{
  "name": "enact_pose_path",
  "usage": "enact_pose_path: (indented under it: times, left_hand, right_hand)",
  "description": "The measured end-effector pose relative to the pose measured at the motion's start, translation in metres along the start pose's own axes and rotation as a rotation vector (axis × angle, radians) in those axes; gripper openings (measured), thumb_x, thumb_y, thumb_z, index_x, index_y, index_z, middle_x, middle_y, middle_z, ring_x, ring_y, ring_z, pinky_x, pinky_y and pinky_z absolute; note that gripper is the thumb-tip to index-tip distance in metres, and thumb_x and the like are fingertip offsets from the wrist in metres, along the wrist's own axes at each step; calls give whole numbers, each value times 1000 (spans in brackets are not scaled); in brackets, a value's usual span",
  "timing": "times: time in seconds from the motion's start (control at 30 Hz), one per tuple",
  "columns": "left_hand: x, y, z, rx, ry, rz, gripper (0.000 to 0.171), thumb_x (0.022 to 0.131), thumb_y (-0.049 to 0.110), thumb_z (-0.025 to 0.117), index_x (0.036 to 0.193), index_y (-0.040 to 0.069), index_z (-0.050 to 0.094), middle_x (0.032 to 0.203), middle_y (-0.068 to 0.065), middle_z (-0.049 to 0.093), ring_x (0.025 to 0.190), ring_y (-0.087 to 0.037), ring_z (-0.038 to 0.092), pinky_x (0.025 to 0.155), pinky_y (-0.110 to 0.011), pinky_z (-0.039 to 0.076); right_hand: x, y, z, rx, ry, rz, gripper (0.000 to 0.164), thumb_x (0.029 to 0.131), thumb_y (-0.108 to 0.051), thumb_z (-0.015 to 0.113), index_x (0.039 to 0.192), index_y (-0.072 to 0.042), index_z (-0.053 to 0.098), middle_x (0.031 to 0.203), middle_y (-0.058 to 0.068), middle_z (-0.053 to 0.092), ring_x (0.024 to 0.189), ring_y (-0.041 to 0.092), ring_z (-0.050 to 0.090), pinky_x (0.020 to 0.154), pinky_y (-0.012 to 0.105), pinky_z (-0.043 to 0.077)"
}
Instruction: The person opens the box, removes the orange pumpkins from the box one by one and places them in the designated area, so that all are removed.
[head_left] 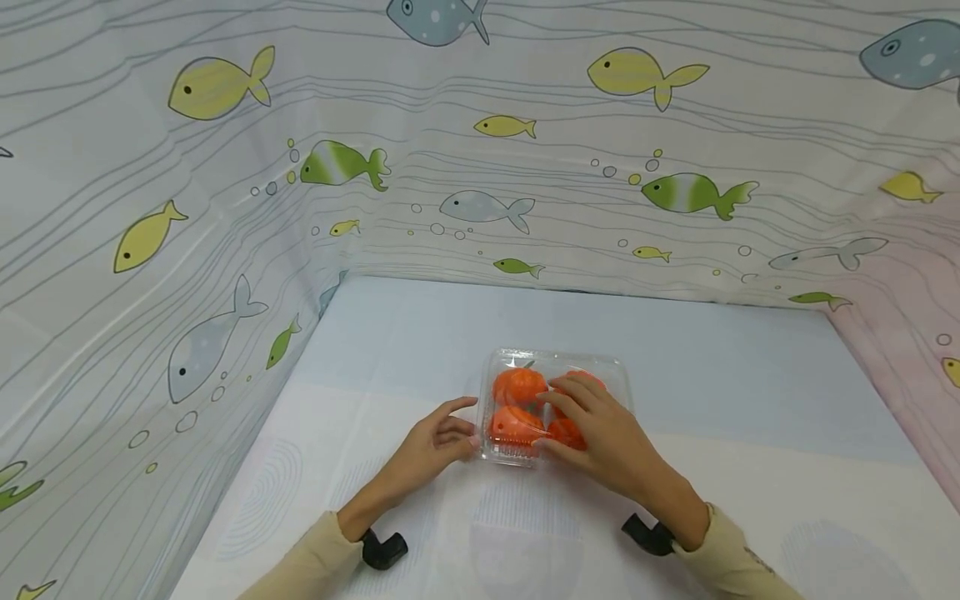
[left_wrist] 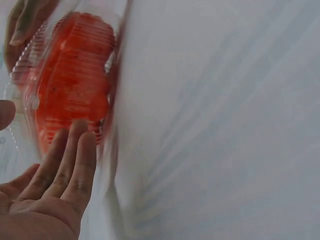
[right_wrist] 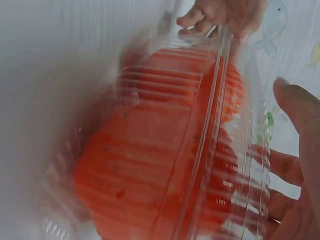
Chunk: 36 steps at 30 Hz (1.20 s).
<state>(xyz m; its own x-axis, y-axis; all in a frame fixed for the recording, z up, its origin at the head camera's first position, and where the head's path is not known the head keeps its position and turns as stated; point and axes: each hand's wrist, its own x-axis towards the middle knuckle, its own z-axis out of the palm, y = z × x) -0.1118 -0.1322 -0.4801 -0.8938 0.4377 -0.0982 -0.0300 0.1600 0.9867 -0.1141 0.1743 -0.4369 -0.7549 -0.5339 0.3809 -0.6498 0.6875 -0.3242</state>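
Observation:
A clear plastic clamshell box (head_left: 557, 358) sits on the table with several bright orange, mandarin-like fruits (head_left: 519, 387) inside, one with a bit of green at its top. My left hand (head_left: 438, 437) is at the box's left side, its fingers fairly straight and the tips right by the wall. In the left wrist view those fingers (left_wrist: 60, 170) overlap the ribbed side. Over the right half of the lid lies my right hand (head_left: 600, 425), fingers spread across the top and covering part of the fruits. From the right wrist, the thumb (right_wrist: 300, 102) shows apart from the box.
The box stands on a pale table cover (head_left: 720, 375) with faint printed circles. Fish-patterned curtains (head_left: 420, 108) rise behind the table and along both sides. A black strap piece (head_left: 384, 550) hangs at the left wrist, another (head_left: 648, 533) at the right.

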Motion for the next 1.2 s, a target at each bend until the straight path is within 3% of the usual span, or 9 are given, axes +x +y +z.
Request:
enact_pose_path:
  times: [0.17,0.37,0.7,0.93,1.2]
  left_hand:
    - [2,-1,0,-24,-12,8,66,98,18,71,157,16,40,116,-16,64,101,-24,68,88,-35,58]
    - [3,-4,2,-124,-47,6,76,95,11,74,160,18,34,108,-16,65,95,-25,69,89,-36,58]
    - [1,-9,5,-144,-101,16,96,88,6,82,163,28,26,105,-15,65,92,-23,68,82,-34,59]
    - [6,-10,2,-148,-105,7,96,85,3,84,160,28,29,103,-16,67,91,-24,70,83,-35,59]
    - [6,-11,3,-196,-131,5,92,90,3,80,161,26,27,102,-16,68,92,-30,74,87,-37,59]
  right_hand:
    - [6,-6,9,-1,-28,-21,63,87,-58,77,135,-19,65,140,4,58,136,24,47,106,50,49]
    - [9,-11,18,-75,-35,-73,72,83,-61,79,139,-19,63,144,7,57,136,28,47,106,50,48]
    - [17,-21,30,-125,-3,-128,85,76,-69,81,141,-18,62,142,11,57,136,34,47,108,54,46]
    - [21,-22,34,-160,10,-146,86,74,-67,83,140,-15,63,140,12,58,134,37,50,106,55,47]
    - [21,-24,33,-195,-20,-136,86,75,-68,82,142,-17,63,140,11,59,134,36,52,107,54,47]
